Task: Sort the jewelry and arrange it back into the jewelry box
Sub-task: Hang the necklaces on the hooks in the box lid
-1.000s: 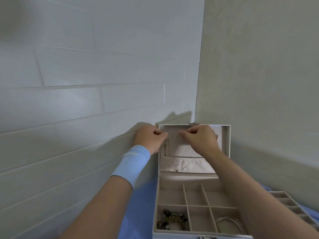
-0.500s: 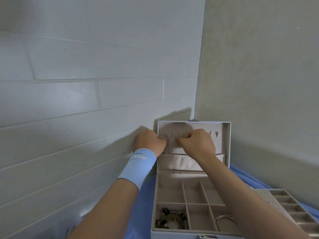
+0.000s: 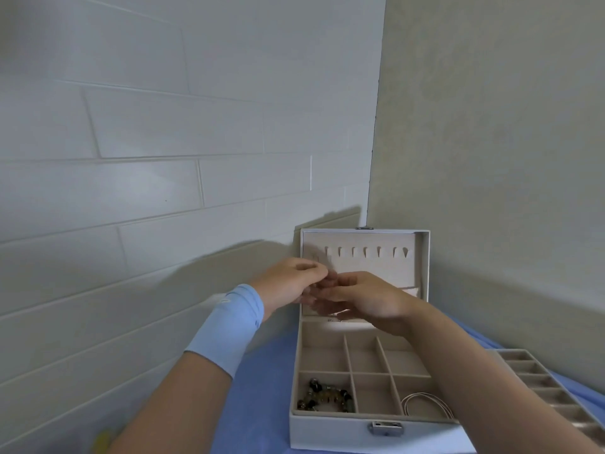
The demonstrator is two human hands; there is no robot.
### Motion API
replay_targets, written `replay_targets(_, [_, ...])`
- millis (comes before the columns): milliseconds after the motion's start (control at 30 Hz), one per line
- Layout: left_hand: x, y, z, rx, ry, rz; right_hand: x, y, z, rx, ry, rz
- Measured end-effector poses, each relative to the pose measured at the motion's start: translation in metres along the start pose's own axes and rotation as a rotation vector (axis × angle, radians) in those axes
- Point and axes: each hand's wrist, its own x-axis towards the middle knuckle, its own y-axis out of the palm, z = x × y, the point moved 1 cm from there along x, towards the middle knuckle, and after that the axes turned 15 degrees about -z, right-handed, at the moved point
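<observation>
The white jewelry box (image 3: 330, 430) stands open on a blue cloth, its lid (image 3: 422, 257) upright against the wall corner. A row of necklace hooks (image 3: 366, 252) runs across the top of the lid lining. My left hand (image 3: 288, 285) and my right hand (image 3: 370, 298) meet in front of the lid's lower left, fingertips together and blurred by motion. Whether they pinch anything is not visible. A dark beaded bracelet (image 3: 325, 399) lies in the front left compartment. Thin wire bangles (image 3: 425, 404) lie in the front right one, partly under my right forearm.
A beige compartment tray (image 3: 550, 388) lies on the cloth to the right of the box. A tiled wall rises close on the left and a plain wall on the right. A light blue wristband (image 3: 229, 326) is on my left wrist.
Both hands have dropped from the hook row at the lid's top to its lower left, uncovering the hooks. The view has tilted down a little.
</observation>
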Motion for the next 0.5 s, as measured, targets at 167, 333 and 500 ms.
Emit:
replay_targets(167, [-0.003, 0.0, 0.004, 0.209, 0.078, -0.103, -0.005, -0.007, 0.009, -0.103, -0.042, -0.117])
replay_targets(333, [-0.014, 0.027, 0.007, 0.089, -0.006, -0.06, -0.007, -0.015, 0.028, -0.249, -0.133, -0.223])
replay_targets(500, [-0.019, 0.046, 0.009, 0.003, -0.057, 0.004, -0.002, -0.02, 0.034, -0.285, -0.182, -0.313])
